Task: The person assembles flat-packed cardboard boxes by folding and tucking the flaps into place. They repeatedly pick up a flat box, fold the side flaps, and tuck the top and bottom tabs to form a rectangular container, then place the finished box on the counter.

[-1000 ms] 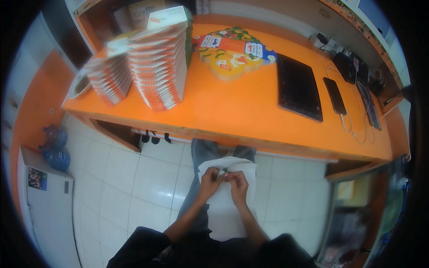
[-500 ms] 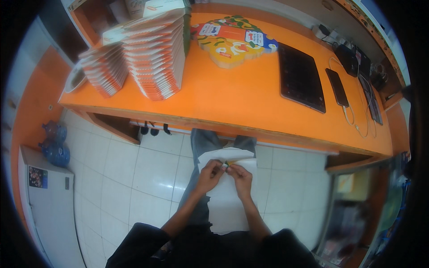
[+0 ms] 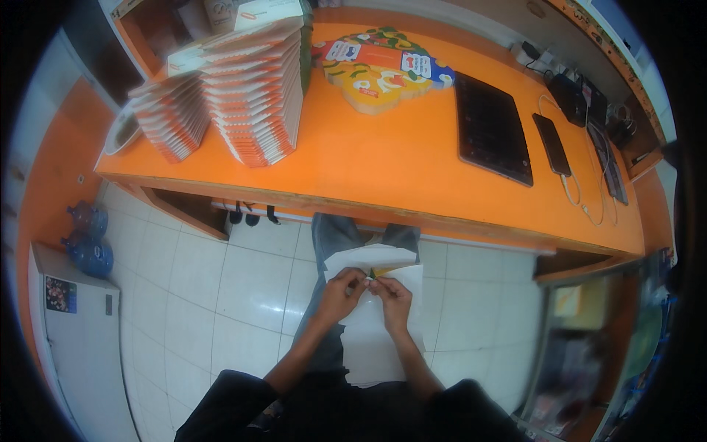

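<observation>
On my lap lies a flat, unfolded white card sheet (image 3: 372, 350) with notched edges, probably a box blank. My left hand (image 3: 344, 295) and my right hand (image 3: 392, 298) meet above its far part, fingers pinched together. Between the fingertips shows a tiny whitish piece (image 3: 369, 278), too small to name; I cannot tell which hand bears it. Just beyond the fingertips a small yellow and green patch (image 3: 380, 272) is visible, partly hidden by the right fingers.
Ahead stands an orange desk (image 3: 346, 158). It bears stacks of folded orange-white cartons (image 3: 254, 110), colourful printed cutouts (image 3: 379, 70), a black tablet (image 3: 492, 125) and a phone (image 3: 552, 144) on a cable. Blue water jugs (image 3: 90, 250) and a small fridge (image 3: 81, 346) are at left.
My right hand has moved slightly left, bringing its fingertips against those of my left hand. The white sheet remains on my lap.
</observation>
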Demonstrator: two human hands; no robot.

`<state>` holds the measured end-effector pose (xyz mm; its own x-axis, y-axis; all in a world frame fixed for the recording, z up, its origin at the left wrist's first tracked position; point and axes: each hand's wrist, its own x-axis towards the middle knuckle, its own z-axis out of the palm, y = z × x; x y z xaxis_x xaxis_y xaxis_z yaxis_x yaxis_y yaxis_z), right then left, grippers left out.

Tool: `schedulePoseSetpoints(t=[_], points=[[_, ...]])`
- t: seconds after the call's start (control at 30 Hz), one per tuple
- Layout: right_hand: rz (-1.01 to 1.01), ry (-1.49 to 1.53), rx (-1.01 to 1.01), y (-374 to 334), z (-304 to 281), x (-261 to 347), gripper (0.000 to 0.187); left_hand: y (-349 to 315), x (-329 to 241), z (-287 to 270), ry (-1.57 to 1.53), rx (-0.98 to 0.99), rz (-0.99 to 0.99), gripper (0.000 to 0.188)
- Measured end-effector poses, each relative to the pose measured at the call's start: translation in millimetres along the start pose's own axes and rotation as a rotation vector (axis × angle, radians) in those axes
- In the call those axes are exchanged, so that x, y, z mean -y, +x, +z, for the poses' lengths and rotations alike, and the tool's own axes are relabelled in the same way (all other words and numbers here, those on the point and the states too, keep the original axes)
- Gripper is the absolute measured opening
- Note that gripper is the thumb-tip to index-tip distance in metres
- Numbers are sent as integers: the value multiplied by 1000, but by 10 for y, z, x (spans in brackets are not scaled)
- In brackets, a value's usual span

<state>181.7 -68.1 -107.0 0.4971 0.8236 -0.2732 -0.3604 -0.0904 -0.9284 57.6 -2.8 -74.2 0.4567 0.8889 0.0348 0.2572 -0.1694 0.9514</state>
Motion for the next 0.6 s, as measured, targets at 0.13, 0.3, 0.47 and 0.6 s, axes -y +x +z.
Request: schedulePoseSetpoints(t=[0.13, 0.3, 0.47, 0.6], points=[[-53, -13, 23, 23, 0, -9, 17, 18, -11, -18, 24, 49, -45, 15], [50, 86, 67, -1, -47, 22, 17, 8, -36, -52, -122, 29, -97, 16], [-16, 3, 92, 12, -91, -8, 16, 15, -66, -47, -6, 56, -63, 14], [-1, 80, 168, 84, -129, -60, 11, 1, -45, 24, -189, 77, -233, 22]])
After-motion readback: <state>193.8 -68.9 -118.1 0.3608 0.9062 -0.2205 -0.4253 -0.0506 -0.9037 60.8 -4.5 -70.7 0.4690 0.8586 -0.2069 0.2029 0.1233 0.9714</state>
